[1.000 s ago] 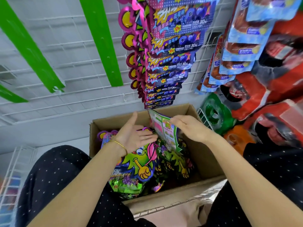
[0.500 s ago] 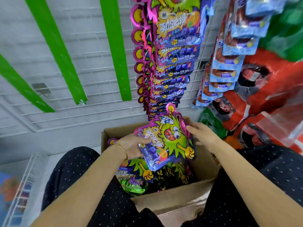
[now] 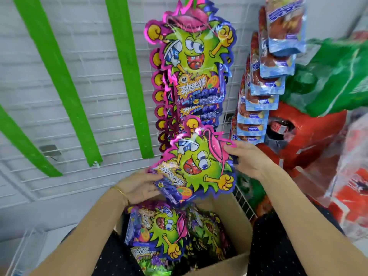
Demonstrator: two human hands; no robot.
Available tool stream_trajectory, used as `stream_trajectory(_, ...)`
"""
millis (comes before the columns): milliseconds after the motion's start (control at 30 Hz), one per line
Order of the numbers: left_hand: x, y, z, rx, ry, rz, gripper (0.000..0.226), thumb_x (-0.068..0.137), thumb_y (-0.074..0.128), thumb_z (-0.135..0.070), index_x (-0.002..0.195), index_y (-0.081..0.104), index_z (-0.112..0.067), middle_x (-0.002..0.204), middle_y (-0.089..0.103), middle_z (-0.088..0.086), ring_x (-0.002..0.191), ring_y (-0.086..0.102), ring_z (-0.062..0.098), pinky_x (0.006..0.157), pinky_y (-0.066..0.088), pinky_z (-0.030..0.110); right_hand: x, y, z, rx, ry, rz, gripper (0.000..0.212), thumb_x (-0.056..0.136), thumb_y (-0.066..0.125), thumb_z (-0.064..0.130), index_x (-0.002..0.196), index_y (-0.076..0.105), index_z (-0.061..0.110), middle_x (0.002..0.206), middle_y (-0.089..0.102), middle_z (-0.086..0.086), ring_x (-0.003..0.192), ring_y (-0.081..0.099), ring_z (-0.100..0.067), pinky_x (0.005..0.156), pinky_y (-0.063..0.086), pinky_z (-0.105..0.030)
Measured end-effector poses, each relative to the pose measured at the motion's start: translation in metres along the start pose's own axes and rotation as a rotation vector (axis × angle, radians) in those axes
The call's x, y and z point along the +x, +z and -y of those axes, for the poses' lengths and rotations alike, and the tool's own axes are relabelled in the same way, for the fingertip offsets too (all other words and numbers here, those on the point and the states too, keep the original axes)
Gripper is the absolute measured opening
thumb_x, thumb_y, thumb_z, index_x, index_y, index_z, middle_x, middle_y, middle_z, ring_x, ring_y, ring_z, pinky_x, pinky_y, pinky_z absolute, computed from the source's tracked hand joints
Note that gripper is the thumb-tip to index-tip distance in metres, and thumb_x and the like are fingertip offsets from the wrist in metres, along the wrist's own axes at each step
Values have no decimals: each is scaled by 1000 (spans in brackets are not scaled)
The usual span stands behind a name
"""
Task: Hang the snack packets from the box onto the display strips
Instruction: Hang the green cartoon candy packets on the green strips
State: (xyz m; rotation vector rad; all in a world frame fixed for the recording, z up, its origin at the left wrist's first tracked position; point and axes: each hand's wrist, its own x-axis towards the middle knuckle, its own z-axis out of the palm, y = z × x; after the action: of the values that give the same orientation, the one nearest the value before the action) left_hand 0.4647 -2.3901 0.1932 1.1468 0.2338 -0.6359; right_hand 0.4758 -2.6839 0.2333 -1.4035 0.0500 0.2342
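At the far left, two bare green display strips [image 3: 57, 80] are seen slanting down a white wire grid [image 3: 95, 108], with a third [image 3: 127, 76] just beside a column of hung snack packets [image 3: 193, 56] that is filled from top to bottom. Below these, the left hand [image 3: 139, 186] is held above the cardboard box [image 3: 239, 226], its fingers closed on the lower left end of one monster-shaped snack packet [image 3: 199, 166]. This held packet is carried in the air between the two hands, above the loose packets [image 3: 165, 232] left in the box and overlapping the foot of the filled column. It is tilted: its long axis runs from the printed end at lower left to the pink cap at upper right, so the hanging end points up and to the right. That cap edge is pinched by the fingers of the right hand [image 3: 249, 160]. The hang hole cannot be made out. The bare strips lie up and to the left, nearer the left hand, so a swing of the cap end leftward and upright is judged to be needed. At the right, blue sausage packets [image 3: 268, 76] are hung beside red bags [image 3: 310, 136].
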Motion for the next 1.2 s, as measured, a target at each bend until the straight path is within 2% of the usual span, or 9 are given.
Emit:
stream_trajectory(33, -2, -1, -12, 11, 23, -34, 28, 86, 50, 5, 109, 57, -10, 87, 71, 11, 76, 69, 21, 74, 57, 33, 1, 1, 14, -61, -67, -22, 12, 87, 55, 3, 88, 67, 7, 72, 72, -3, 66, 67, -13, 67, 56, -27)
stream_trajectory(133, -9, 1, -60, 191, 168, -235, 38, 87, 49, 6, 123, 50, -6, 95, 63, 11, 87, 59, 22, 92, 47, 40, 5, 7, 61, -345, -249, -110, 11, 80, 66, 1, 85, 67, 12, 82, 69, 0, 79, 62, -14, 82, 48, -27)
stream_trajectory(300, -30, 73, -176, 452, 648, -279, 24, 84, 57, 2, 104, 60, -10, 89, 64, 3, 79, 58, 11, 68, 53, 20, 14, 28, 146, -652, -451, -39, 17, 78, 71, 7, 75, 70, 23, 78, 70, 17, 77, 62, 8, 74, 47, -10)
stream_trajectory(433, -32, 144, -258, 621, 1090, -310, 28, 84, 55, 6, 111, 58, 1, 99, 62, 11, 78, 55, 8, 79, 47, 22, 30, 40, 209, -829, -670, -39, 12, 85, 64, 8, 95, 69, 5, 93, 67, -14, 87, 57, -14, 86, 46, -36)
stream_trajectory(533, -21, 181, -300, 723, 1233, -395, 33, 85, 53, 4, 118, 53, 5, 108, 60, 20, 84, 53, 13, 77, 45, 23, 43, 52, 250, -874, -794, -3, 10, 88, 58, 3, 92, 66, 6, 81, 59, -10, 70, 50, -2, 71, 42, -21)
stream_trajectory(667, -9, 201, -326, 749, 1203, -441, 33, 86, 54, -6, 118, 52, -1, 98, 57, 12, 92, 59, 23, 88, 51, 38, 63, 63, 286, -976, -1005, -81, 11, 86, 61, 3, 95, 67, 1, 82, 60, -3, 66, 50, 6, 68, 39, -13)
stream_trajectory(800, -8, 208, -337, 712, 1144, -382, 17, 90, 51, -12, 104, 57, -4, 71, 53, 4, 63, 52, 14, 55, 47, 20, 80, 73, 304, -943, -1136, -220, 9, 82, 65, 6, 90, 68, 5, 80, 62, 0, 77, 53, -11, 68, 37, -19)
stream_trajectory(933, -13, 208, -352, 829, 1025, -378, 28, 88, 53, -32, 68, 54, -13, 68, 51, 11, 63, 45, 21, 67, 39, 29, 92, 85, 315, -982, -1272, -357, 14, 82, 64, 9, 94, 67, 3, 91, 66, -11, 87, 54, -21, 76, 36, -26)
stream_trajectory(1200, -15, 212, -361, 873, 924, -384, 34, 95, 42, -23, 62, 45, -16, 64, 45, 2, 59, 44, 15, 58, 38, 24, 110, 99, 319, -1047, -1312, -454, 12, 84, 60, 9, 93, 61, 2, 92, 58, -15, 90, 52, -28, 73, 33, -30)
